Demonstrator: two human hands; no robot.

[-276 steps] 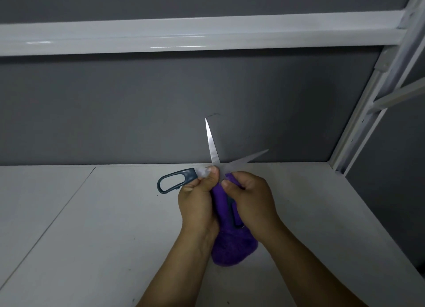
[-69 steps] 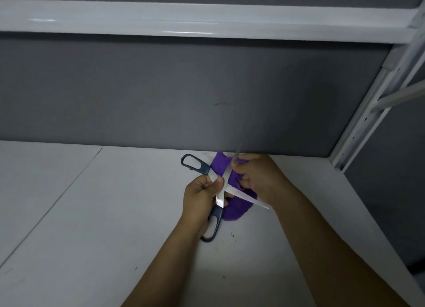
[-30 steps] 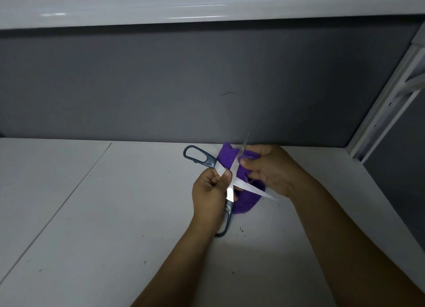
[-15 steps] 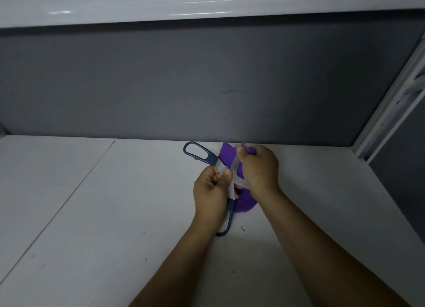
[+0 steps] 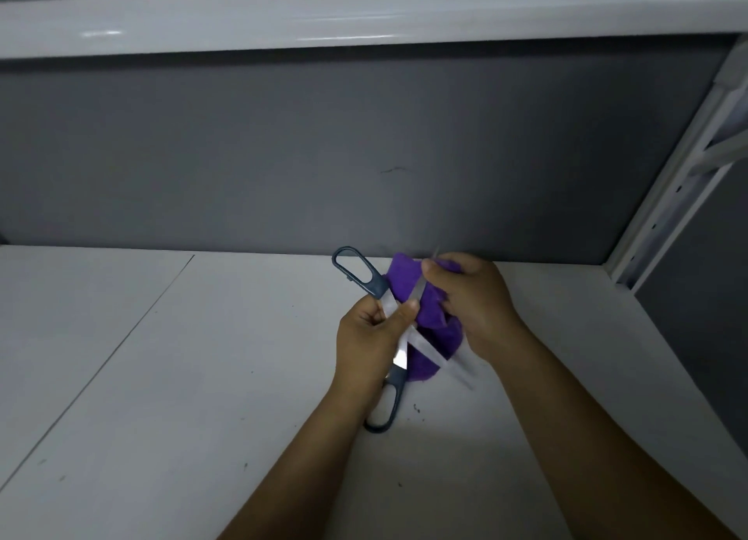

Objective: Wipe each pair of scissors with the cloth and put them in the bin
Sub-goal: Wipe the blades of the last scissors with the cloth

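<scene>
Now, open scissors (image 5: 400, 356) in left hand (image 5: 369, 339), purple cloth (image 5: 430, 338) in right hand (image 5: 479, 301).

Nothing readable is showing: no lettering, brand or number on the blue-handled steel scissors (image 5: 400, 355), the purple fleece cloth (image 5: 430, 317) or the white bench (image 5: 194, 377).
</scene>
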